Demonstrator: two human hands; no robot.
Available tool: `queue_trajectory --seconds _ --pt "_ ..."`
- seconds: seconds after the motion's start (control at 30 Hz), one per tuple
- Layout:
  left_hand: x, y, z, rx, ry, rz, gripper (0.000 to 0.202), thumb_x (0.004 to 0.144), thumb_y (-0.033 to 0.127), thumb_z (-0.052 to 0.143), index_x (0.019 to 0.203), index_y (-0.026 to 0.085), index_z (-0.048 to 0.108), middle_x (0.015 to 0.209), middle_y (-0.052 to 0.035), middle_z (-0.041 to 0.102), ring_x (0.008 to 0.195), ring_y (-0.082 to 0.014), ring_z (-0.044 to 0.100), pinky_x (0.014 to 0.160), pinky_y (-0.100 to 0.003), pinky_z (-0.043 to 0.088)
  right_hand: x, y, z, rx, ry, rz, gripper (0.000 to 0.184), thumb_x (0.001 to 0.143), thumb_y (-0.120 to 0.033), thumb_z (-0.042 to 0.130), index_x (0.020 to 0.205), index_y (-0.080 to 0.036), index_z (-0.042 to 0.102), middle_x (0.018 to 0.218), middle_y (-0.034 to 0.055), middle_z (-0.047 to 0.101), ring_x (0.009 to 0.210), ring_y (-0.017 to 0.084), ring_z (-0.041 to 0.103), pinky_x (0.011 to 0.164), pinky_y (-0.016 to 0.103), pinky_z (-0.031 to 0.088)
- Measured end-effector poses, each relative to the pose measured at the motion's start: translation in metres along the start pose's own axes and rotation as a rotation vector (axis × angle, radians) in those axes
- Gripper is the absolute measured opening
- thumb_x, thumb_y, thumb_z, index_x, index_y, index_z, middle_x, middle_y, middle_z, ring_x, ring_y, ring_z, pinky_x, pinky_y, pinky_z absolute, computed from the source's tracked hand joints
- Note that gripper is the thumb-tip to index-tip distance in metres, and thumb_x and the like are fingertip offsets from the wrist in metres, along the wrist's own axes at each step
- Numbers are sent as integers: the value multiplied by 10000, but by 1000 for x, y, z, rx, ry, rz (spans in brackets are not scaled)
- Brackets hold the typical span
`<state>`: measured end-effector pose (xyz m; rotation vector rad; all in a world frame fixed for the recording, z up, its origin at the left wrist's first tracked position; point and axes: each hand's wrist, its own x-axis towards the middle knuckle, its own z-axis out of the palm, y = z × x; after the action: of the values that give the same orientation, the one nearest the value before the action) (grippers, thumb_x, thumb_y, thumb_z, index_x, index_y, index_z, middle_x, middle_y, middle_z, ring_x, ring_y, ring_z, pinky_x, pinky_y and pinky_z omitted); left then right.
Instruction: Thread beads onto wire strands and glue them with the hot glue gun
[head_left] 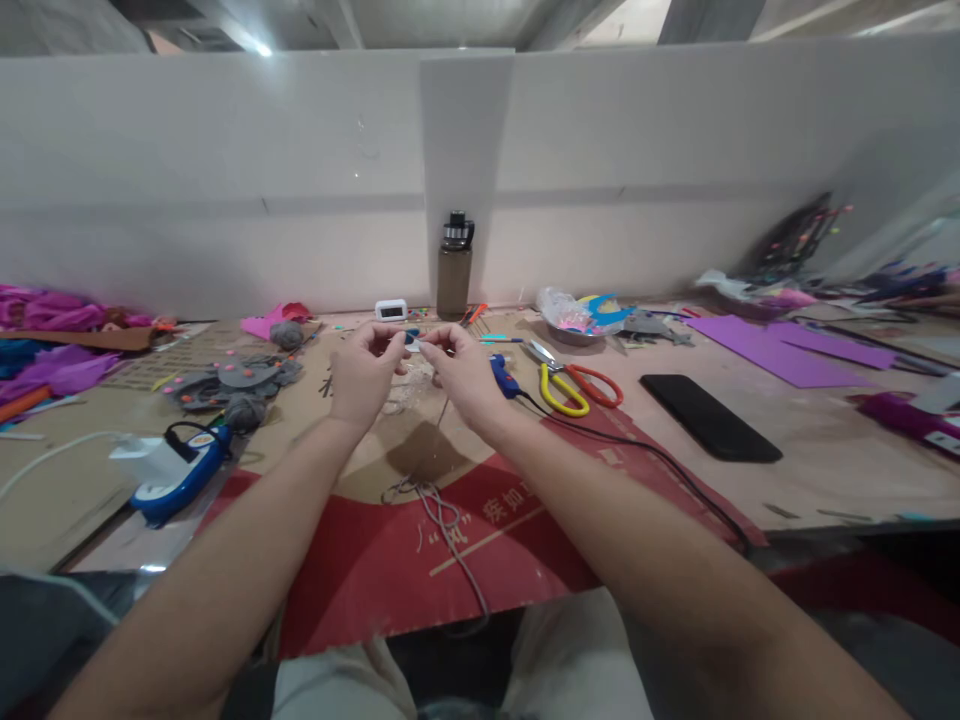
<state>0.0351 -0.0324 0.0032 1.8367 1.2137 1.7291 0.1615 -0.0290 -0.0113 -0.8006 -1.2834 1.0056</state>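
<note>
Both my hands are raised above the cardboard-covered table (825, 440), fingers pinched together over a small blue and white piece (413, 342). My left hand (365, 372) grips it from the left and my right hand (463, 372) from the right. A thin grey cord (442, 520) hangs from the pinch down to the red part of the cardboard, where it lies in loops. What exactly the small piece is, I cannot make out.
A blue glue gun (504, 375) with a black cable, yellow and orange scissors (574, 385), a black phone (709, 417), a brown bottle (454, 268), a white clock (391, 310), grey felt cutouts (236, 382), purple foam sheets (780, 350), a blue power strip (180, 478).
</note>
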Motion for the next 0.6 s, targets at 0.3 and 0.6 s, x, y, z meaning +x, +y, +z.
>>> queue_trajectory --seconds 0.3,0.6 --pt "-2 2 7 -261 -44 -145 172 743 288 623 804 129 606 684 -25 630 575 -122 631 581 -267 559 0 -5 -8 -265 48 -179 147 799 -276 540 694 -173 533 651 -19 524 605 94 431 595 256 348" --pt "-4 7 7 -230 -68 -171 155 746 288 614 770 135 597 625 -18 611 532 -105 598 554 -241 530 -2 -5 -11 -459 30 -280 236 860 -374 475 694 -207 482 670 -10 512 642 121 440 621 272 337"
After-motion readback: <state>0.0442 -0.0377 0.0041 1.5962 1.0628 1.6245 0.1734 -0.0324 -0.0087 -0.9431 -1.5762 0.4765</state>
